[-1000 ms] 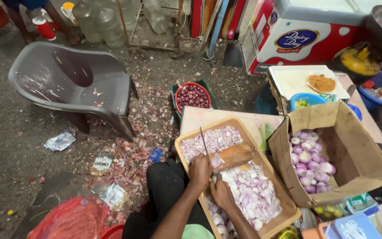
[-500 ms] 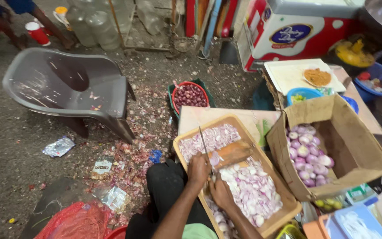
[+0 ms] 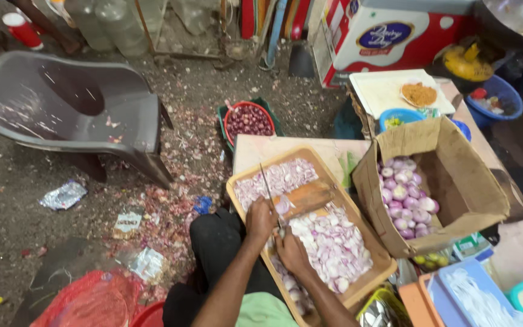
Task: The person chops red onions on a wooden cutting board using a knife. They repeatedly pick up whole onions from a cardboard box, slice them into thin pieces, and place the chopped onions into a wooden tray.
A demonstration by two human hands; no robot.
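A wooden tray (image 3: 375,266) lies in front of me, holding heaps of sliced purple onion (image 3: 334,245) and a small wooden block (image 3: 305,197). My left hand (image 3: 260,219) rests on the tray's near-left edge, its fingers closed over a piece of onion beside the block. Just behind it, my right hand (image 3: 290,251) grips the handle of a long thin knife (image 3: 269,191), whose blade points away from me across the onion slices. The two hands almost touch.
A cardboard box (image 3: 455,181) of peeled onions stands right of the tray. A red basket of unpeeled onions (image 3: 248,120) sits beyond it, a grey plastic chair (image 3: 74,109) at left. Onion skins litter the ground. Red mesh sack (image 3: 86,300), blue bowls and plastic lids lie around.
Both hands stay at the same spot on the tray with the knife; only the view has shifted slightly.
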